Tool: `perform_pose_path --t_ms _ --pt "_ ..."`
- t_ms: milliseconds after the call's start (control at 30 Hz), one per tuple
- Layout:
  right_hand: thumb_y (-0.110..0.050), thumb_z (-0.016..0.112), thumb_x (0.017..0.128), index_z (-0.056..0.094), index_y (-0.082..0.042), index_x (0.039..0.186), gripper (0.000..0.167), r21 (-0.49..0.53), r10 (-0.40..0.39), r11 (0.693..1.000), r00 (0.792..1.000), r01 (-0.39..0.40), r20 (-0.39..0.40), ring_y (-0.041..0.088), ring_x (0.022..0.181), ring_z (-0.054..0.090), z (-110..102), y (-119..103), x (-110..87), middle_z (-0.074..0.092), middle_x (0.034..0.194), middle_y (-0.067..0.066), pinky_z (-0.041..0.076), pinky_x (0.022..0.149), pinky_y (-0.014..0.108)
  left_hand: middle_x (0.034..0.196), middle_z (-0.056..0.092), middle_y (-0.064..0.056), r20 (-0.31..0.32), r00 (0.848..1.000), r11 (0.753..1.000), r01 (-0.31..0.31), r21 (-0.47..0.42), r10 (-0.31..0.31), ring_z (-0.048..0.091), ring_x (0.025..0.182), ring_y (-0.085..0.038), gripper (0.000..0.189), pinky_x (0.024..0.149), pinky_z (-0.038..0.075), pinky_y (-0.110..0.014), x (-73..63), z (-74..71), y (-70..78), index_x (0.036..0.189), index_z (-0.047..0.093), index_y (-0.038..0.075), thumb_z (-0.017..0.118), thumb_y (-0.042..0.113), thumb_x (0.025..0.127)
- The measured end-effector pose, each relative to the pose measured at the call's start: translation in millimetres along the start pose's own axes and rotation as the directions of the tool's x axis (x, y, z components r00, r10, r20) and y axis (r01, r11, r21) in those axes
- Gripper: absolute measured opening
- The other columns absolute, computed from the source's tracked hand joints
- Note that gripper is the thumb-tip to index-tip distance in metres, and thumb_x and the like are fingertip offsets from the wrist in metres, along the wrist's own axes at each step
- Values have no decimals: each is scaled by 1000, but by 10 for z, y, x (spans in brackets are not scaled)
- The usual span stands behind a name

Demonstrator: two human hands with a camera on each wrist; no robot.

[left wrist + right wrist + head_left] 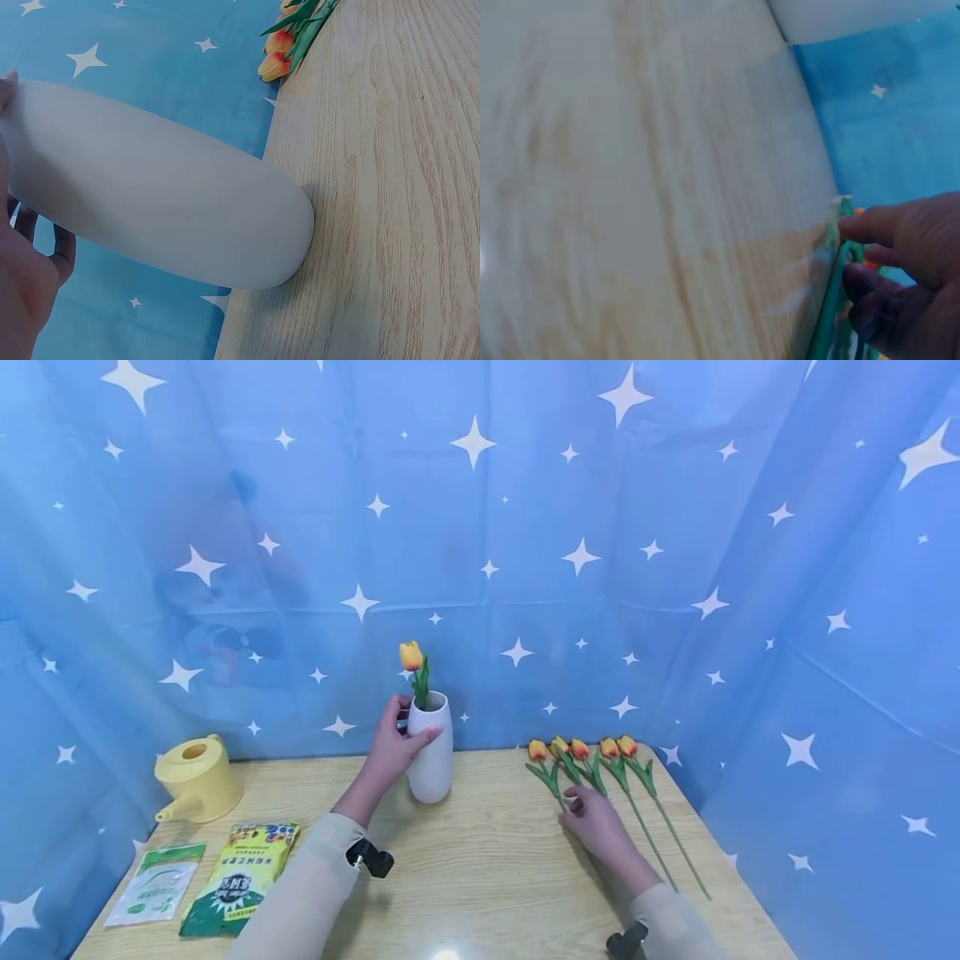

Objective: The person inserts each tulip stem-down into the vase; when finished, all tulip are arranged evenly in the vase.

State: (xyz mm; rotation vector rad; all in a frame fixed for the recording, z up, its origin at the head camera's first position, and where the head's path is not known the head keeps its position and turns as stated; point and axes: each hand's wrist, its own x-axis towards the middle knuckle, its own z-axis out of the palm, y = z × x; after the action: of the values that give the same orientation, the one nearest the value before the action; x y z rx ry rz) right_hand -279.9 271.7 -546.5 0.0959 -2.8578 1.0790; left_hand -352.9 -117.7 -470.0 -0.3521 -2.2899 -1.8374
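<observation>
My left hand (397,749) holds a white vase (431,756) near its top, the thumb across the front and the fingers behind. The vase stands on the table's back part; in the left wrist view its smooth side (165,180) fills the middle. One yellow-orange tulip (411,656) with green leaves rises from its mouth. My right hand (600,831) is at the stem of the leftmost of several orange-yellow tulips (537,750) lying at the right. In the blurred right wrist view, its bent fingers touch a green stem (826,322); whether they pinch it is unclear.
A pale yellow watering can (198,781) stands at the table's back left. Before it lie a green-and-yellow bag (243,877) and a small white-and-green packet (156,883). A blue curtain (480,527) with white stars hangs behind the wooden table (480,868).
</observation>
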Motion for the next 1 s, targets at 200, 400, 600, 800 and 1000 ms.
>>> perform_pose_path --t_ms 200,400,600,800,1000 --pt "-6 83 99 70 5 136 41 -44 -4 999 1000 5 16 22 94 67 17 -3 21 68 100 7 59 86 49 146 55 -12 2 1000 1000 -3 -1 3 55 137 -42 72 112 50 -66 0 -12 10 146 49 18 88 52 95" --pt "-6 81 100 73 4 132 35 -69 -2 998 999 4 36 18 89 67 2 -18 29 72 96 3 59 82 45 147 55 -12 3 1000 1000 -7 2 7 54 138 -42 74 113 50 -66 14 -11 -2 146 49 18 88 54 94" --pt "-3 80 98 77 3 126 29 -68 -20 997 1000 21 25 17 85 68 13 -40 38 75 93 4 59 76 42 145 55 -12 -3 1000 1000 -13 -1 13 54 137 -42 73 112 50 -66 18 -14 -5 145 50 17 88 52 94" --pt "2 75 92 76 3 121 29 -9 -6 1000 999 6 -33 15 73 58 95 -1 36 65 80 0 50 67 34 144 56 -11 -2 1000 1000 -14 1 14 55 135 -40 71 111 51 -65 23 -8 8 143 49 18 88 51 94" --pt "2 70 95 71 -2 124 29 152 12 988 998 -3 -59 16 65 54 85 -59 31 61 84 4 45 56 29 144 55 -10 -1 1000 1000 -5 0 5 54 135 -39 69 112 51 -64 6 -6 11 141 49 19 88 51 95"
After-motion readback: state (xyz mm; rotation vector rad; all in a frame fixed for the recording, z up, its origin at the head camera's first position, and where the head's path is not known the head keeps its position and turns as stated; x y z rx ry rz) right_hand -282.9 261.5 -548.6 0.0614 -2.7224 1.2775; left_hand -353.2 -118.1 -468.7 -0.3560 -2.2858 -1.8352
